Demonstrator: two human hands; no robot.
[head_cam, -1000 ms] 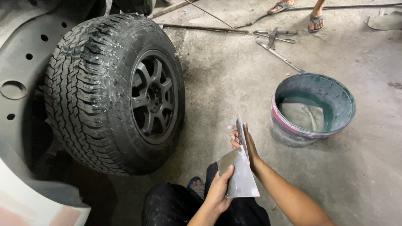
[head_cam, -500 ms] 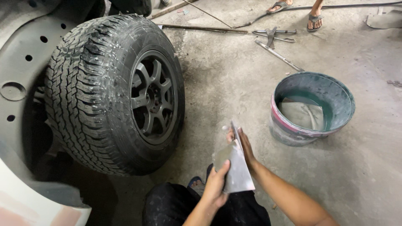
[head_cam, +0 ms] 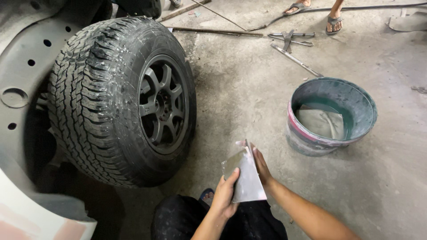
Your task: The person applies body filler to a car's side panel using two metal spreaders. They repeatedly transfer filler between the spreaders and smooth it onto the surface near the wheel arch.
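At the far left is the grey inner wall of a wheel arch (head_cam: 20,66), pierced with round holes, with a pale body panel (head_cam: 26,213) below it. Beside it stands a big tyre (head_cam: 93,98) with chunky tread, fitted on a dark spoked wheel (head_cam: 163,104) and resting on the concrete floor (head_cam: 240,89).

Low in the middle, above dark trousers (head_cam: 187,220), the left hand (head_cam: 224,195) is clamped on the lower edge of a flat grey metal sheet (head_cam: 247,180), thumb on its face. A smaller shiny plate (head_cam: 233,162) lies against the sheet's upper left. The right hand (head_cam: 261,166) is closed on the sheet's right edge, fingers behind it. The sheet is held in the air, near the tyre.

To the right sits a green bucket (head_cam: 331,115) holding grey liquid. Beyond it lie metal rods (head_cam: 296,60) and, at the top, another person's sandalled feet (head_cam: 316,13).
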